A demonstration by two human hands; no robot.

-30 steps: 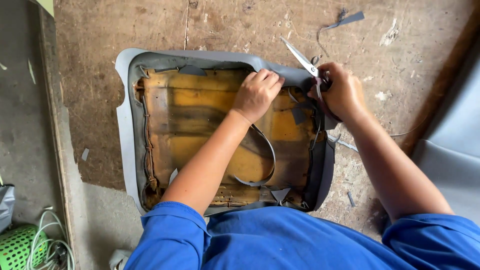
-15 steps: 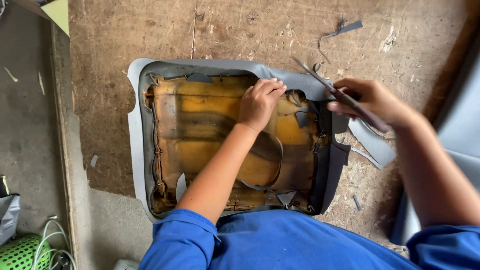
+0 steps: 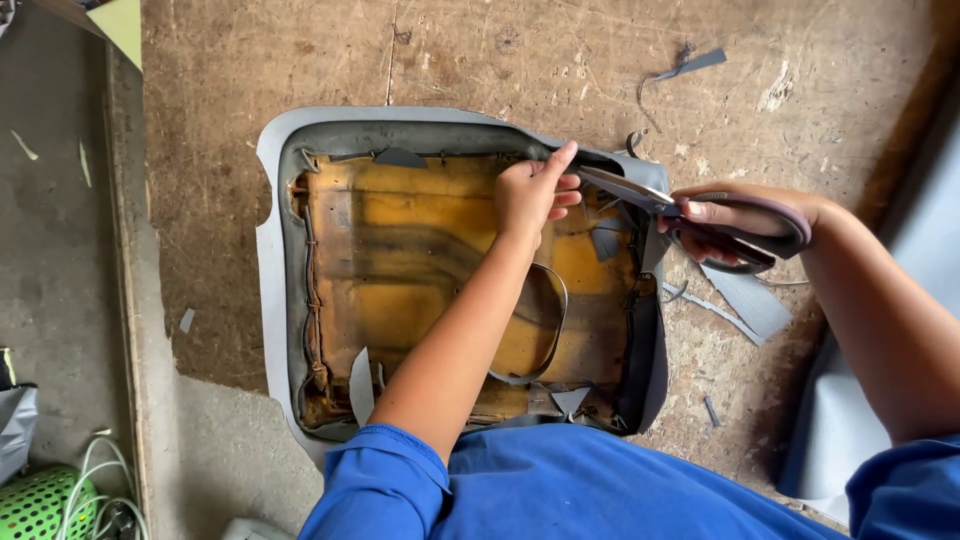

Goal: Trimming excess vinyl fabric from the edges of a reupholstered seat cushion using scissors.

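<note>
Left hand (image 3: 532,195) at the frame's centre, arm bare below a blue sleeve and reaching up from the lower edge, fingers curled, forefinger extended. Right hand (image 3: 745,220) at right, forearm angled in from the lower right, fingers closed in a grip.
</note>
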